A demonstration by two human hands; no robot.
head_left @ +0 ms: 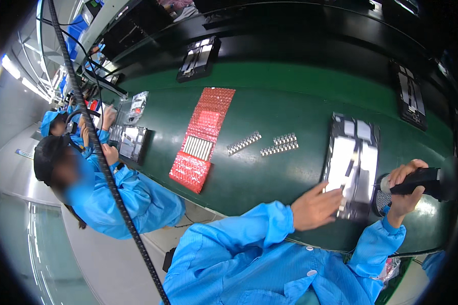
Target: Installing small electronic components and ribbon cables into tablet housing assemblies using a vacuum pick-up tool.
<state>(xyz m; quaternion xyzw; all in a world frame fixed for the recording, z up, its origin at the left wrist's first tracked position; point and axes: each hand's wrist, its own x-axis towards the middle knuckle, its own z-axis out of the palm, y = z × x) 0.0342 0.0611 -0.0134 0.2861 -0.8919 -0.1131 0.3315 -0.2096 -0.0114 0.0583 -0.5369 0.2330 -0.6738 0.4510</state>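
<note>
left grip flat on tray; right grip clasps black tool.

Lying on the green belt left of centre: a long red bubble-wrap sheet, slanted from far to near, with a white ribbed strip across its lower middle. Farther left, near the neighbouring worker: a clear, crumpled plastic bag. Low at the near right edge: another scrap of clear wrapping, reddish inside.
</note>
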